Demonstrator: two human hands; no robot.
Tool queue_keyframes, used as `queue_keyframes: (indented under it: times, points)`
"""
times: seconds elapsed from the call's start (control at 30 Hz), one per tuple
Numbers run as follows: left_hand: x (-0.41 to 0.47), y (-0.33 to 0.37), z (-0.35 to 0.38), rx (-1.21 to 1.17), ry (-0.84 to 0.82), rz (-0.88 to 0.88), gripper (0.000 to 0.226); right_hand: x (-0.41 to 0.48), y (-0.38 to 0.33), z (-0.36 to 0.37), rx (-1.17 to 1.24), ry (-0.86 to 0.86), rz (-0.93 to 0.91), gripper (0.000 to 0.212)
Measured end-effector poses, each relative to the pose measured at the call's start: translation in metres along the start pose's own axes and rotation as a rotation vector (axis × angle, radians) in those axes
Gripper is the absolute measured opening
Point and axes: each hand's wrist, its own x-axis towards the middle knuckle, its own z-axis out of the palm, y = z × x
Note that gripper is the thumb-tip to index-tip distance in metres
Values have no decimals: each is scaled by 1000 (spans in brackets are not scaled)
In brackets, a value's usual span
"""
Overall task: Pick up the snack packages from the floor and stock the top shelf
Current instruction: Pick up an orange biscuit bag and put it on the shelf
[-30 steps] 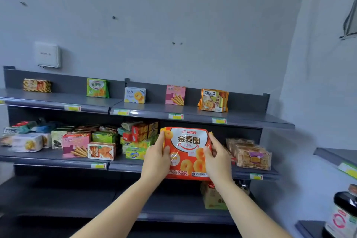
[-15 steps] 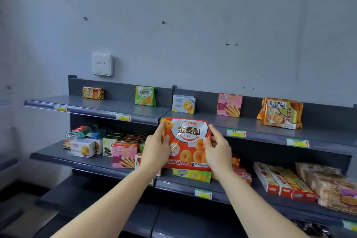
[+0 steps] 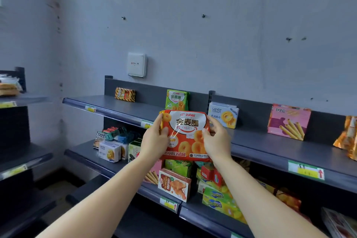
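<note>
Holding orange pkg (image 3: 186,137); green pkg (image 3: 176,99) just behind.

A single wide-angle camera, worn on the person's head, faced forward along both forearms. The left hand (image 3: 154,141) and right hand (image 3: 217,142) sat close to the lens at mid-frame, holding the snack package (image 3: 185,131) between them. Just beyond the hands ran the top shelf (image 3: 125,106) and the wall (image 3: 193,44). The lower shelf (image 3: 81,150) lay below them, and a second rack (image 3: 19,100) stood well left of the left hand.
</note>
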Motion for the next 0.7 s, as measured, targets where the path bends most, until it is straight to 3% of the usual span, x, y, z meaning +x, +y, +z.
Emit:
queue_keyframes:
  times: [0.3, 0.7]
  points:
    - [107, -40, -2, -108, -28, -46, 49, 86, 14, 77, -35, -19, 11, 40]
    - [280, -92, -11, -184, -197, -23, 50, 200, 22, 188, -104, 84, 25, 40]
